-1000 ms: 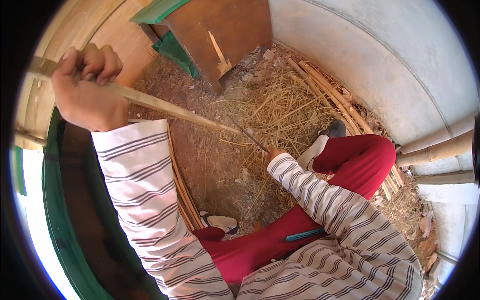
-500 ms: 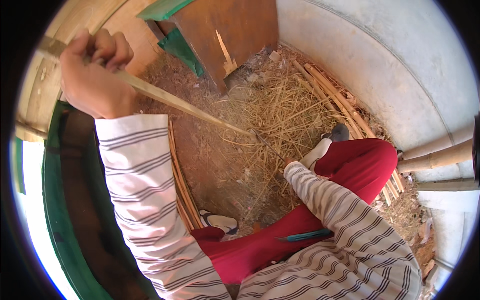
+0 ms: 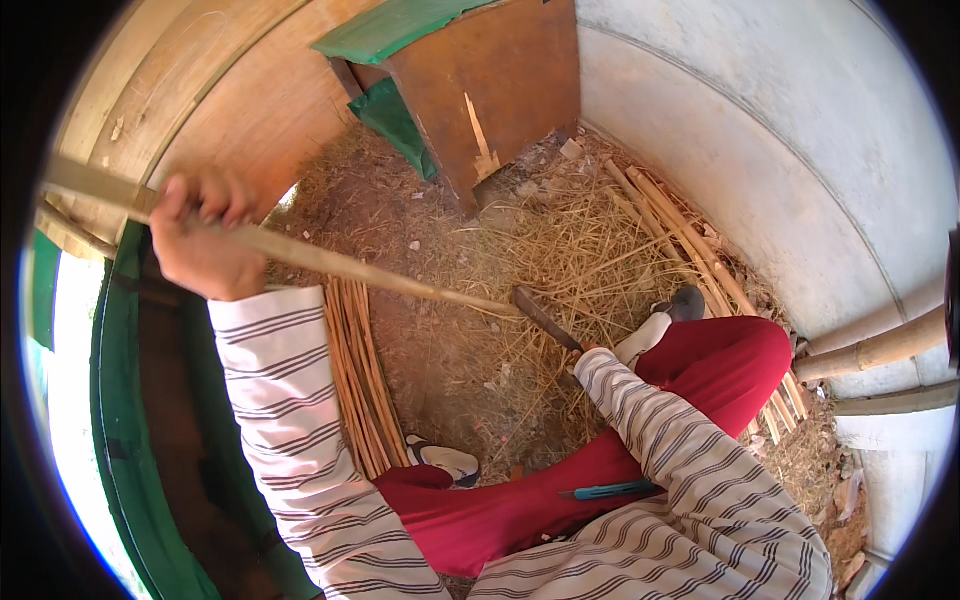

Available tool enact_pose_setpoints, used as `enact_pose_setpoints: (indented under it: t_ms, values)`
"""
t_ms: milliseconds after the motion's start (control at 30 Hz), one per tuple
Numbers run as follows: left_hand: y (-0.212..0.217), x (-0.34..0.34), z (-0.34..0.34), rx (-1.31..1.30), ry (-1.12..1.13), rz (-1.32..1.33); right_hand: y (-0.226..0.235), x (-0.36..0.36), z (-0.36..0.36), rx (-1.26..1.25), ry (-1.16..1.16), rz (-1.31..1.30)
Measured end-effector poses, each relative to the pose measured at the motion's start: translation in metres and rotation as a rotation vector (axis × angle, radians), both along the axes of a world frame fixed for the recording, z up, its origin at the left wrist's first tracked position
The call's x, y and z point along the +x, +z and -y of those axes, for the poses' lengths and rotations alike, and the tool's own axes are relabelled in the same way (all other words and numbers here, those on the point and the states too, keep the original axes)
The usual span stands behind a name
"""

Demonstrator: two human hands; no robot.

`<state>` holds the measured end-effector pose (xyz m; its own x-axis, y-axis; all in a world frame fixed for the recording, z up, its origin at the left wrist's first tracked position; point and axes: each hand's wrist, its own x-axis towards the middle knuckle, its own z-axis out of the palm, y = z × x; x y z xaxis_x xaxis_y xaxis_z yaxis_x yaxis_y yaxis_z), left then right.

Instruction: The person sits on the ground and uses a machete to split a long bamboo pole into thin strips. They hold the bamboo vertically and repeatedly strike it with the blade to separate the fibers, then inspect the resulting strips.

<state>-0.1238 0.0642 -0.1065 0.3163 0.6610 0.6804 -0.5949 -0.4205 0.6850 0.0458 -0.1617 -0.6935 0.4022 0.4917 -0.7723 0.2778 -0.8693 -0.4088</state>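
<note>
My left hand (image 3: 205,245), raised at the left, is closed round a long pale bamboo strip (image 3: 385,273). From beyond that fist the strip slopes down to the right over the floor. Its far end meets the tip of a dark-bladed knife (image 3: 547,320). Low at the centre right my right hand (image 3: 578,358) grips the knife; the sleeve and the wrist hide most of this hand. Beneath the blade lies a heap of straw-like shavings (image 3: 560,260). A teal-handled cutter (image 3: 610,491) rests on my red-trousered lap.
A bundle of thin split strips (image 3: 350,370) lies left of my foot. Thicker bamboo pieces (image 3: 690,225) line the pale curved wall (image 3: 740,130) at right. A brown wooden cabinet (image 3: 500,80) with a green top stands ahead. A dark, green-edged bench (image 3: 160,430) is at left.
My left hand has moved down and slightly right with the strip. The knife blade now shows broader, turned at the strip's end. The view has tilted up a little.
</note>
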Motion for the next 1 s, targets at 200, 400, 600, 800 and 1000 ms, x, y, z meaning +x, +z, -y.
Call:
enact_pose_setpoints:
  t_ms: [200, 400, 600, 800, 1000]
  values:
    - [-0.012, -0.057, -0.024, 0.002, 0.108, 0.026, -0.016, 0.001, 0.0, 0.017, 0.124, 0.039]
    - [-0.014, -0.038, 0.016, 0.029, 0.123, 0.043, 0.076, -0.013, -0.013, -0.025, -0.105, 0.176]
    - [0.002, -0.006, 0.038, 0.046, 0.092, 0.045, 0.146, -0.027, 0.014, 0.287, -0.249, 0.336]
    - [-0.008, 0.019, 0.034, 0.036, 0.114, 0.062, 0.132, -0.015, 0.012, 0.2, -0.254, 0.338]
    - [-0.009, 0.019, 0.031, 0.021, 0.091, 0.056, 0.135, -0.015, 0.009, 0.304, -0.351, 0.318]
